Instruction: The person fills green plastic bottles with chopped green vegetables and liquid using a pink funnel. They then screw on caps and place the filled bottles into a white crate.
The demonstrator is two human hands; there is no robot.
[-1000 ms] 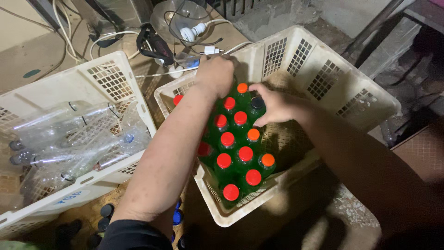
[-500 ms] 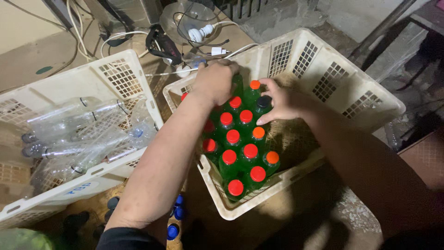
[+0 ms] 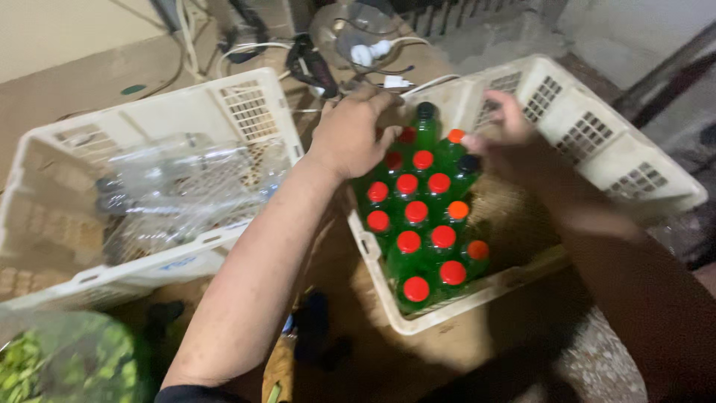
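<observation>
You are working over a dusty floor [image 3: 418,358]. Under your fingers [image 3: 373,104], a white crate [image 3: 597,149] is sitting on it; left of them another white crate [image 3: 60,149] is resting, cables [image 3: 224,45] lying beyond.

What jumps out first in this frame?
The block of green bottles with red and orange caps, standing upright in the right-hand white crate. Both hands work at its far end: the left hand over the back caps, the right hand by the crate's far wall. The left crate holds clear empty bottles lying flat.
</observation>
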